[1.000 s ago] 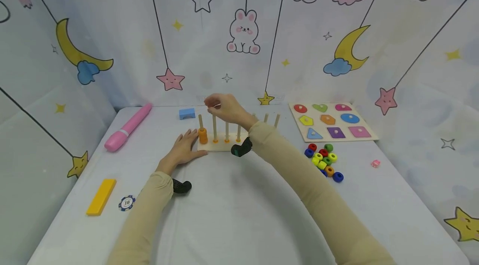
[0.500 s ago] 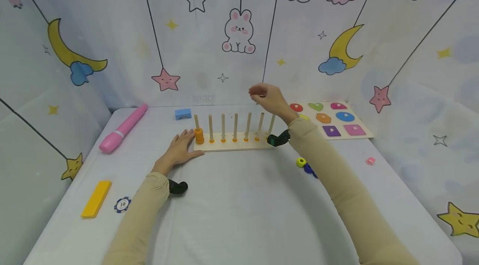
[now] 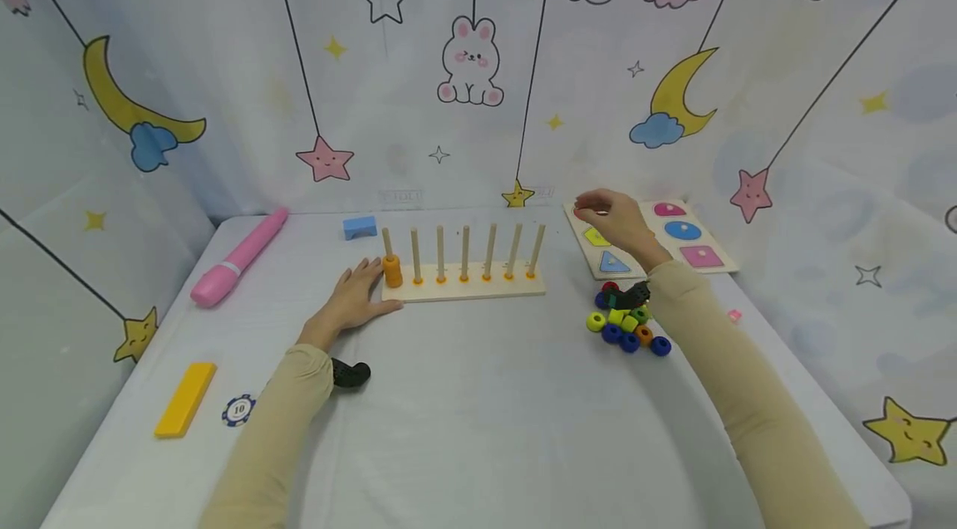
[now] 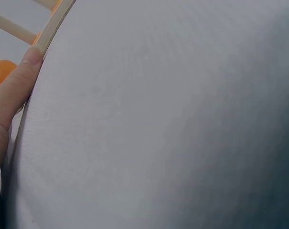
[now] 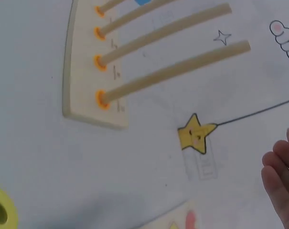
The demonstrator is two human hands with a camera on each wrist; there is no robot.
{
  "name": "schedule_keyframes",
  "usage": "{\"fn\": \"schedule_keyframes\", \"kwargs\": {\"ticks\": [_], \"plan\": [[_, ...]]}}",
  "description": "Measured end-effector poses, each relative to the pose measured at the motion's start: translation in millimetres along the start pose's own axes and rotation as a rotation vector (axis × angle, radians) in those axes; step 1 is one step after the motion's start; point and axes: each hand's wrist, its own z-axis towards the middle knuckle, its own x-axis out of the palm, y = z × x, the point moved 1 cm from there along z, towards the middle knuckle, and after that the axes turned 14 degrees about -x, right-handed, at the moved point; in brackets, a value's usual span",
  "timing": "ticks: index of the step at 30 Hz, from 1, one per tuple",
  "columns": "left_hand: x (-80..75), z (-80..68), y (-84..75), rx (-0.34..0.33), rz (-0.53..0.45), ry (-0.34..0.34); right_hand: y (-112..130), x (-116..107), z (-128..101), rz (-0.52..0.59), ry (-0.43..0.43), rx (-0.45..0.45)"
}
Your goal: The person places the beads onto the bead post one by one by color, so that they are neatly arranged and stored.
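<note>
Two slack grips: left hand against peg board, right hand empty over shape puzzle.

My peg board and its pegs are pale, matt, unpainted wood. The beads look glossy and painted. The table wears smooth matt cloth. My sleeves are soft beige fabric.

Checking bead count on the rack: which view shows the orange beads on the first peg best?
The head view: the orange beads sit at the bottom of the leftmost peg of the rack, beside the left hand. The left wrist view catches only an orange sliver at its edge. The right wrist view shows only bare pegs.
</note>
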Motion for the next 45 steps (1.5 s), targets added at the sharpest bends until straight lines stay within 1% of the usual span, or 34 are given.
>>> {"fn": "schedule_keyframes", "kwargs": {"ticks": [3, 5, 9, 12, 15, 18, 21, 27, 31, 34, 36, 41, 45], "plan": [[0.0, -1.0, 0.3, -0.001, 0.001, 0.006, -10.6, -11.0, -17.9, 0.006, -0.003, 0.047], [-0.5, -1.5, 0.4, -0.002, -0.001, 0.009, -17.2, -18.1, -28.1, 0.011, -0.012, 0.059], [-1.7, -2.0, 0.0, -0.004, 0.003, 0.013, -28.9, -30.4, -44.8, -0.014, -0.016, 0.071], [-1.9, -2.2, -0.1, -0.005, 0.004, 0.015, -35.4, -36.7, -55.8, -0.03, -0.001, 0.109], [-1.3, -2.4, 0.5, -0.008, -0.001, 0.019, -39.5, -40.2, -65.3, -0.022, 0.024, 0.135], [0.0, -2.8, 1.2, -0.007, -0.006, 0.022, -42.3, -41.5, -73.8, -0.017, 0.045, 0.133], [0.9, -3.2, 1.3, -0.004, -0.01, 0.025, -45.0, -42.2, -82.1, -0.041, 0.051, 0.114], [-5.4, -4.5, 1.9, 0.004, -0.025, 0.014, -49.1, -40.4, -93.6, -0.096, 0.081, 0.083], [-9.7, -2.4, 3.2, -0.004, -0.027, 0.019, -51.4, -39.9, -99.0, -0.07, 0.105, 0.08], [-9.1, 0.8, 3.9, -0.004, -0.028, 0.022, -53.8, -40.0, -105.4, -0.054, 0.133, 0.06], [-8.4, 2.2, 3.9, -0.002, -0.028, 0.023, -55.6, -38.7, -110.9, -0.064, 0.142, 0.049], [-5.7, 3.5, 1.7, 0.005, -0.033, 0.024, -57.6, -33.0, -133.3, -0.104, 0.184, 0.086], [-2.0, 1.6, -1.1, 0.015, -0.035, 0.019, -59.9, -26.9, -154.2, -0.106, 0.211, 0.092]]}}
